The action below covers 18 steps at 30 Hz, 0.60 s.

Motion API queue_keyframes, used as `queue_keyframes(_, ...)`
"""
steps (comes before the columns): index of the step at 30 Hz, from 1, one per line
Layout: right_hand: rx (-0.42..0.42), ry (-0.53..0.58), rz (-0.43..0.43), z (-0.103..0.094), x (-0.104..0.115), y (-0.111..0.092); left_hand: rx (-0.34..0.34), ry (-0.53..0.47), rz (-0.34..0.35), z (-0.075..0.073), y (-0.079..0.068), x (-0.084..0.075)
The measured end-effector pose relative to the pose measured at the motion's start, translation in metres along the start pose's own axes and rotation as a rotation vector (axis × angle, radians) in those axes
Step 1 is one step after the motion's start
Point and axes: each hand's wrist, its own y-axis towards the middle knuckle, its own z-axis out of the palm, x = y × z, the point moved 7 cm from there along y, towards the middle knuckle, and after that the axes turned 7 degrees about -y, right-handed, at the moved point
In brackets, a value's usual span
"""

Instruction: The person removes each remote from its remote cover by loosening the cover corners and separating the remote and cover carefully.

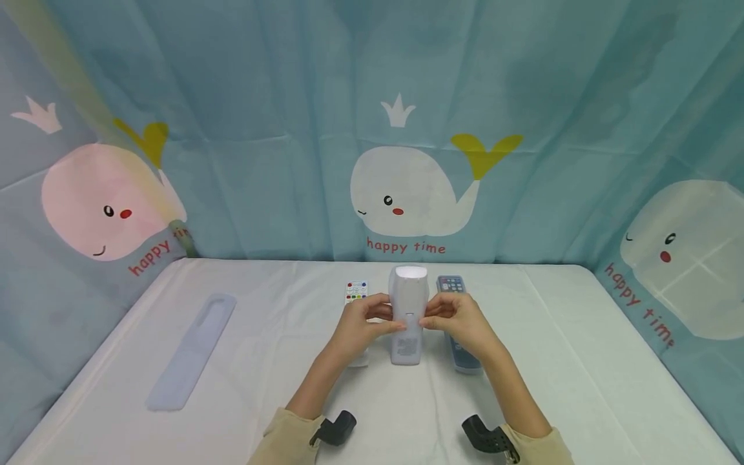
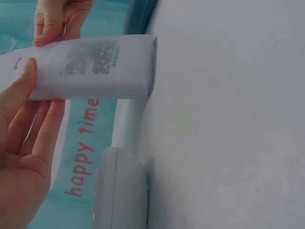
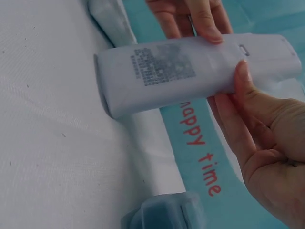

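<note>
A white remote control (image 1: 408,336) stands upright at the middle of the table, its back with a printed label and a small latch towards me. Its lower end meets the white cloth (image 2: 214,119). My left hand (image 1: 358,327) pinches its left edge, thumb on the back and fingers behind. On the right edge, my right hand (image 1: 460,321) pinches it in the same way. Beside the remote's upper end a translucent rim (image 1: 392,290) shows; how it sits on the remote is unclear. The remote's front faces away, hidden.
Behind my left hand lies a white remote with coloured buttons (image 1: 356,289), partly covered. A dark remote in a clear cover (image 1: 465,358) lies by my right hand. Farther left is a flat translucent sleeve (image 1: 192,355). A blue whale-print curtain (image 1: 279,194) borders the table.
</note>
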Motion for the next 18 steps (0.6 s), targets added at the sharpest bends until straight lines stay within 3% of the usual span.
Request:
queue_keyframes(7, 0.023, 0.041, 0.012, 0.002, -0.005, 0.0, 0.002, -0.017, -0.039, 0.001, 0.001, 0.005)
queue_keyframes(18, 0.042, -0.005, 0.006, 0.004, -0.01, 0.001, 0.023, -0.031, -0.07, 0.003, 0.001, 0.011)
